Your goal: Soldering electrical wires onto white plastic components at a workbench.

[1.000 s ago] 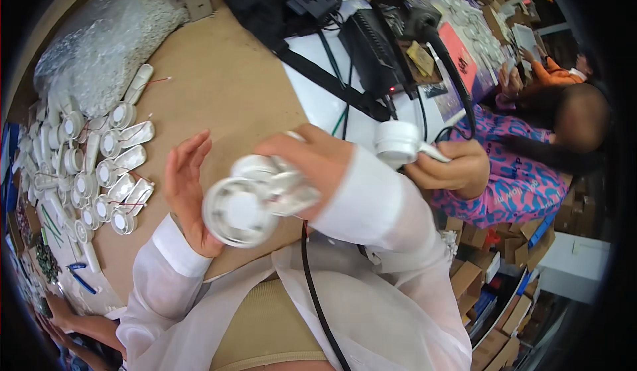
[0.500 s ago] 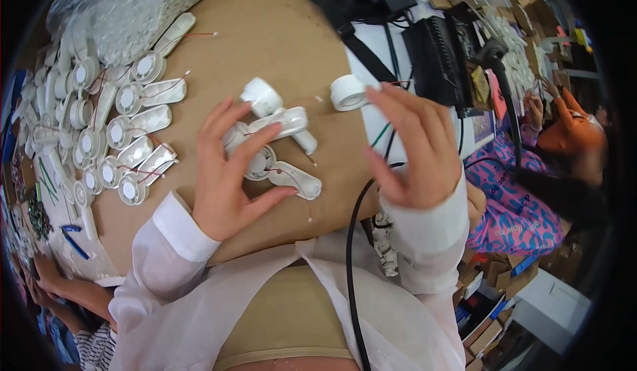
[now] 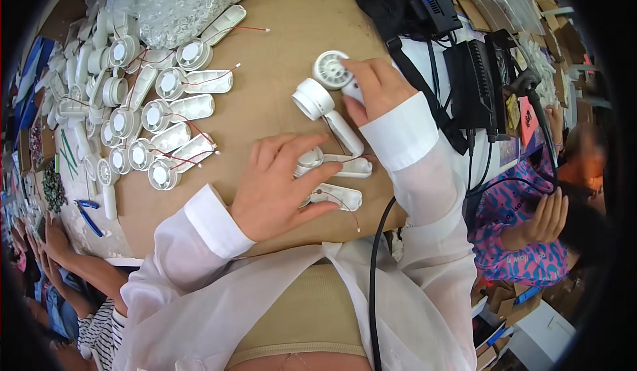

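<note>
My right hand [image 3: 381,91] grips a white handheld fan housing [image 3: 332,70] at the far middle of the table. The housing's slotted round grille faces up, and its short handle is partly under my fingers. Just nearer, another fan housing [image 3: 313,99] lies with its round head tilted and its handle toward me. My left hand [image 3: 282,184] spreads its fingers over several opened fan housings, touching or just above them. Among these, one hollow handle [image 3: 353,166] and a nearer handle [image 3: 340,197] with a thin red wire stick out to the right. Their round heads are mostly covered by my fingers.
Many fan housings with red wires [image 3: 159,115] are heaped at left, beside bubble wrap [image 3: 179,6]. Blue-handled pliers [image 3: 87,217] lie near the left edge. Black devices [image 3: 472,89] and a black cable [image 3: 373,271] are at right. Other people sit on both sides.
My right hand has moved to the far middle and now grips a fan housing. The left hand has shifted over the nearer housings. The whole view has turned slightly.
</note>
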A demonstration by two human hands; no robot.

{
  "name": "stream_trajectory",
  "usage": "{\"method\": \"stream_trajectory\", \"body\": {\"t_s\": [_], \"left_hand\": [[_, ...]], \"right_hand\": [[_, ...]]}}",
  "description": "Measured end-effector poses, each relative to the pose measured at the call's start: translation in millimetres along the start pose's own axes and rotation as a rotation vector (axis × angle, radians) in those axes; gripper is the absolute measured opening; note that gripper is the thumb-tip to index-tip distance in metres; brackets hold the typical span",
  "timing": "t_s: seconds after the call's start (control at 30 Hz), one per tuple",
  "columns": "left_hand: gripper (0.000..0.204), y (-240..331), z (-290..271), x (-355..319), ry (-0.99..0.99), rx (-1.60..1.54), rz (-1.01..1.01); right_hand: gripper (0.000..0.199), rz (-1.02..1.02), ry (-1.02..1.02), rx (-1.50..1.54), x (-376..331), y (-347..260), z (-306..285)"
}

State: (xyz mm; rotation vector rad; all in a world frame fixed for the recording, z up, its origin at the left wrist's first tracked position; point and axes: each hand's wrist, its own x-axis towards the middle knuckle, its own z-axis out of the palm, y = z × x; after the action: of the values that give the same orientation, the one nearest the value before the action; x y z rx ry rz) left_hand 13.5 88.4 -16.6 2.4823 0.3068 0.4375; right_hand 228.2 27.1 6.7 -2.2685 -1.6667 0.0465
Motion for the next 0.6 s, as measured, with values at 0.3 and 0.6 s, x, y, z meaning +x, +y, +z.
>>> {"method": "stream_trajectory", "body": {"t_s": [0.3, 0.6], "left_hand": [[0.058, -13.2, -0.6, 9.4, 0.045, -0.137, 0.068], [0.058, -8.2, -24.3, 48.1, 0.016, 0.105, 0.116]], "right_hand": [[0.028, 0.312, 0.018, 0.656, -115.8, 29.7, -132.7], [0.077, 1.04, -0.547, 0.314, -360.6, 139.2, -5.5]]}}
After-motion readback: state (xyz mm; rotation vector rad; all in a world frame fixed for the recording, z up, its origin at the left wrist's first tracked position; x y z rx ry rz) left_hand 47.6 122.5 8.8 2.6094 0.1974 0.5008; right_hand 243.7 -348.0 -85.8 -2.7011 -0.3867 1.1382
